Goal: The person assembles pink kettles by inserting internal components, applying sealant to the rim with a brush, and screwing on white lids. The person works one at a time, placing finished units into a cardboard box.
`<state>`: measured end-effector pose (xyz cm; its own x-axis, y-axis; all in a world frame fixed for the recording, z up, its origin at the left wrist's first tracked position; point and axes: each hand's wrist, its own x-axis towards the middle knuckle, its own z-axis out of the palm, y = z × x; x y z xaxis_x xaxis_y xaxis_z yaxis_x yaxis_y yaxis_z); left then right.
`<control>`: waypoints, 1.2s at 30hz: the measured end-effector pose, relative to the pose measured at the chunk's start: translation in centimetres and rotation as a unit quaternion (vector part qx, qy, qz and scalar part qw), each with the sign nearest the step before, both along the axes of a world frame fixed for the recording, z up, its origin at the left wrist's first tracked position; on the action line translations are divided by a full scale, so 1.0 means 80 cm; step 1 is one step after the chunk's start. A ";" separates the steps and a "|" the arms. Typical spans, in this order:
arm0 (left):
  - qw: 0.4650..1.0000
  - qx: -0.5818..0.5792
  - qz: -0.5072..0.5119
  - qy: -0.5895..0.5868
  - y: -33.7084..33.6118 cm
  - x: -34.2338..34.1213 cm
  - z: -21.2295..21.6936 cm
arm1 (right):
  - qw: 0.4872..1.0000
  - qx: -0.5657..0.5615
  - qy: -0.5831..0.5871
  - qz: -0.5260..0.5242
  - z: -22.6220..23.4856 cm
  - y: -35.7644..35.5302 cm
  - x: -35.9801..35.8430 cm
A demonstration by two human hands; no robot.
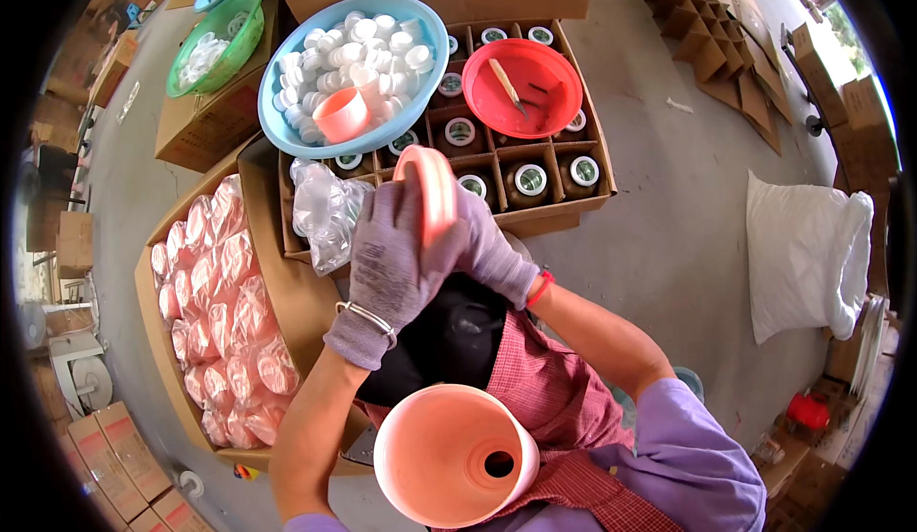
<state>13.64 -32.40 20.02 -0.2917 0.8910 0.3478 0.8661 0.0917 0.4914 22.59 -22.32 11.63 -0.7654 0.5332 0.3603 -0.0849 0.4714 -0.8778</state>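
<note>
Both my hands wear grey gloves and are raised in front of me, over the near edge of the divided carton. Between them they grip a round pink plastic piece [435,198] with a thick rim, held on edge. My left hand [390,250] wraps it from the left, and my right hand [489,250] presses from the other side; its fingers are partly hidden. In my lap rests a pink tapered plastic tub [420,446], its wide mouth facing up and a dark round hole in its bottom. Just left of the hands lies a crumpled clear plastic bag [325,209].
A divided carton [564,212] holds several jars with white-rimmed lids. On it sit a blue basin [267,102] of white caps with a pink cup [342,117], and a red bowl [521,59] with a knife. A carton [158,317] of bagged pink parts stands left; a white sack [802,255] lies right.
</note>
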 end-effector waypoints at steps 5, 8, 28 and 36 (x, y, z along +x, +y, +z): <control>0.954 -0.044 -0.167 0.247 -0.006 0.001 0.019 | 0.760 -0.602 0.025 0.243 -0.019 0.058 0.029; 0.955 -0.013 -0.173 0.239 0.003 0.002 0.013 | 0.896 -0.380 -0.062 0.222 -0.026 0.111 0.040; 0.916 -0.215 -0.292 0.174 -0.064 0.138 0.209 | 0.877 0.206 -0.414 -0.128 -0.077 0.188 0.113; 0.946 -0.143 -0.282 0.077 -0.020 0.114 0.153 | 0.850 0.224 -0.461 -0.118 -0.156 0.240 0.173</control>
<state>22.76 -33.97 32.29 0.2922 0.9539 0.0686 0.8760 -0.2957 0.3810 36.44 -3.16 -0.84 -0.7234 0.6787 -0.1271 0.6857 0.6847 -0.2469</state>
